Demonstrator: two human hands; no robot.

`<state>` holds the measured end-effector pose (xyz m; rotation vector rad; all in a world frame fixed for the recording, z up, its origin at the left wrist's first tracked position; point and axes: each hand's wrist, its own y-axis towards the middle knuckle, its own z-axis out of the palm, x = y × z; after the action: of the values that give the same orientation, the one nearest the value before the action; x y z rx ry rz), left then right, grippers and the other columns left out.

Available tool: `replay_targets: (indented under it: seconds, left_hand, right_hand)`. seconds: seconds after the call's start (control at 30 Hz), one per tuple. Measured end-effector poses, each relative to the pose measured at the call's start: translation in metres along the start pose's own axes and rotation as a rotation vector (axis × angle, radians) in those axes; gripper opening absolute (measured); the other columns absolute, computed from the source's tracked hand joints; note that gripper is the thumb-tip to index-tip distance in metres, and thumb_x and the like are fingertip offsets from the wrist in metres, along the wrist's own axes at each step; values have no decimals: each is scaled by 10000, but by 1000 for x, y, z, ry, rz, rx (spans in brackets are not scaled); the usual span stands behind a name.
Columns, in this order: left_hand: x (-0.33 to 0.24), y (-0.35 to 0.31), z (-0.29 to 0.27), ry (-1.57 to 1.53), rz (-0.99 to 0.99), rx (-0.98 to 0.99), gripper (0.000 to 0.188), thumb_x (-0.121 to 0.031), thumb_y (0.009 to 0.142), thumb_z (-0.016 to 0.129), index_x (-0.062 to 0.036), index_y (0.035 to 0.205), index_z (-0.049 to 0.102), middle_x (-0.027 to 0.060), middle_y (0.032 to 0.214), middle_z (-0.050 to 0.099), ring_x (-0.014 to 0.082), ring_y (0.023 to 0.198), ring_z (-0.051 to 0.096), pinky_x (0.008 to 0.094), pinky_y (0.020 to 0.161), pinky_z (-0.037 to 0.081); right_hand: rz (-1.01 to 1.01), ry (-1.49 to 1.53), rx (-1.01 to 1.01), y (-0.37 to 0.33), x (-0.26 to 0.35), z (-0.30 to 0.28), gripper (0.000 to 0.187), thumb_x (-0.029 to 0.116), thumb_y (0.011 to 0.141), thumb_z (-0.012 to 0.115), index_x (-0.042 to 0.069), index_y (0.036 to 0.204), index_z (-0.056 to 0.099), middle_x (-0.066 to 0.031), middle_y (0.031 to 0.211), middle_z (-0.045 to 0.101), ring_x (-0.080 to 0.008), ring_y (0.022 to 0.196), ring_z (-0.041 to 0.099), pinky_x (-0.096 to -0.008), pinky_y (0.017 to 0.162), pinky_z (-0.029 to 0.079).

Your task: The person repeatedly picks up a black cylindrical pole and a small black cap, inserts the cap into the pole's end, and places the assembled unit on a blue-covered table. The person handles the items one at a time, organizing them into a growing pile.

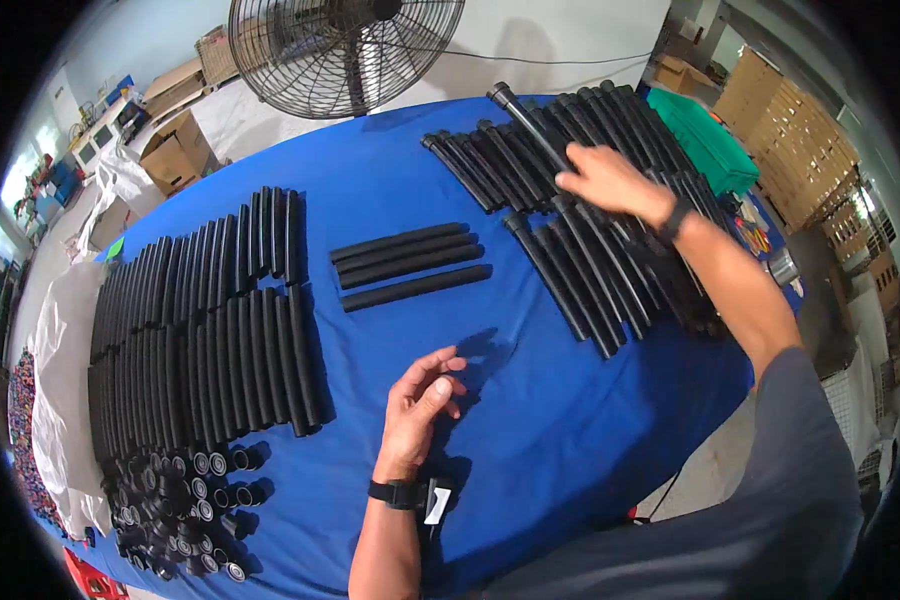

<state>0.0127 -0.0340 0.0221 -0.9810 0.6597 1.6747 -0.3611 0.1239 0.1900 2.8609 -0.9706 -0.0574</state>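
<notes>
My right hand (615,182) reaches over the piled tubes at the far right, fingers closed around a glossy black capped tube (525,118). The tube's capped end sticks out past the others, pointing away; its lower part is hidden by the hand. Nearer to me, my left hand (420,405) hovers above the blue cloth, fingers loosely curled and apart, with nothing in it. Beyond it lie a few loose black tubes (415,288) side by side. Under and around the right hand are rows of capped black tubes (580,275).
Two rows of plain black tubes (210,360) fill the table's left side. A heap of small black caps (185,510) sits at the near left. A green bin (705,140) stands at the far right. Behind the blue cloth (370,180) is a large fan (345,50).
</notes>
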Motion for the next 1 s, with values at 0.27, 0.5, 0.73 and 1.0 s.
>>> replay_targets:
  seconds: [0.27, 0.5, 0.73, 1.0]
  left_hand:
    - [-3, 0, 0, -1, -62, -26, 538, -302, 948, 732, 19, 1358, 596, 158, 1257, 673, 193, 997, 658, 307, 750, 548]
    - [-4, 1, -1, -8, -62, -24, 516, -281, 948, 725, 22, 1348, 608, 174, 1228, 687, 201, 976, 665, 308, 750, 549]
    - [-5, 0, -2, -3, -60, -44, 504, -274, 946, 724, 18, 1343, 617, 171, 1212, 695, 203, 960, 671, 310, 751, 548]
    - [-5, 2, 2, 12, -64, -30, 486, -258, 950, 712, 16, 1340, 619, 162, 1206, 696, 195, 955, 670, 306, 756, 545]
  right_hand:
    - [161, -114, 168, 111, -67, 74, 447, 353, 921, 676, -90, 975, 695, -318, 1012, 706, -465, 991, 690, -533, 893, 529]
    - [231, -115, 248, 115, -77, 90, 400, 299, 884, 676, -96, 923, 729, -326, 989, 713, -450, 982, 703, -521, 906, 538]
    - [236, -69, 228, 109, -59, 84, 412, 312, 866, 734, -100, 892, 721, -309, 965, 720, -438, 1003, 701, -512, 922, 537]
    - [188, -133, 121, 105, -84, 94, 508, 405, 855, 774, -79, 1002, 718, -309, 1077, 708, -452, 1053, 684, -513, 935, 534]
